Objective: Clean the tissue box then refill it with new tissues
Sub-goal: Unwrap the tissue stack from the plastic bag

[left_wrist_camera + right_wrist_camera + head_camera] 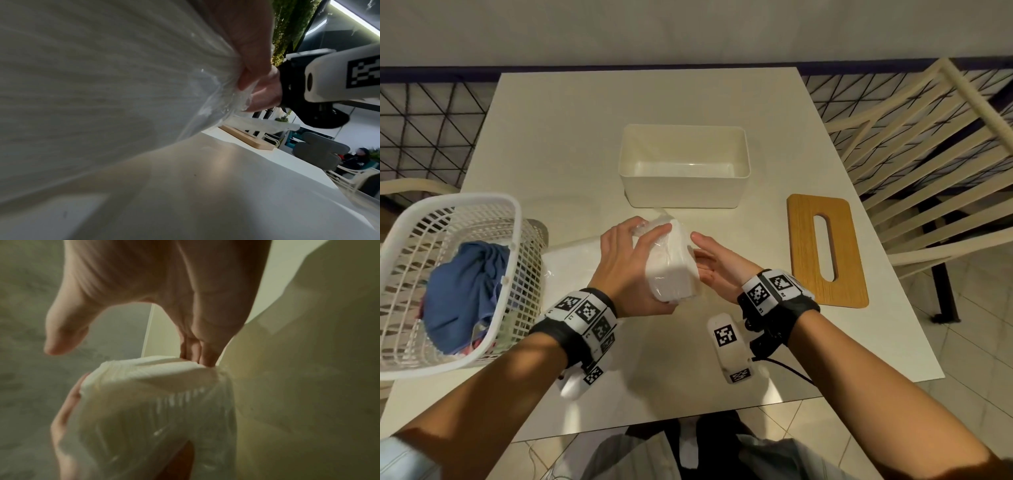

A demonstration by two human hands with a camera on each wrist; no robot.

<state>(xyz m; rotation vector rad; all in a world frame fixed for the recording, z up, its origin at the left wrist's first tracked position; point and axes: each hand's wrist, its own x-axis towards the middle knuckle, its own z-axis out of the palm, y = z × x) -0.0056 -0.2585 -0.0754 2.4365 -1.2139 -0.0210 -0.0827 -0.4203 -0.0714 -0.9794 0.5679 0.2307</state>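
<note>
From the head camera, the pack of tissues [673,270] in its clear plastic wrap is held above the middle of the table [558,144], between the two hands. The left hand [631,270] wraps over the pack from the left, fingers curled across its top and the thumb under its near end. The right hand [714,265] lies against the pack's right side with palm up and fingers fairly straight, the thumb lifted clear. Just beyond the hands the tissue box [685,166] stands open-topped toward the far edge of the table, and its wooden lid [825,250] with the slot lies flat near the right edge. A white basket [453,281] holding a blue cloth [467,287] overhangs the left edge. The left wrist camera is nearly filled by the wrapped pack [92,81]; the right hand [259,81] presses into the crinkled plastic at its end, above the table [205,186], with the lid [244,139] beyond. In the right wrist camera the picture is blurred: the right hand's fingers [207,353] touch the pack's [152,386] upper edge with the thumb held apart, and what seems to be the left hand [63,415] cups it from the left.
</note>
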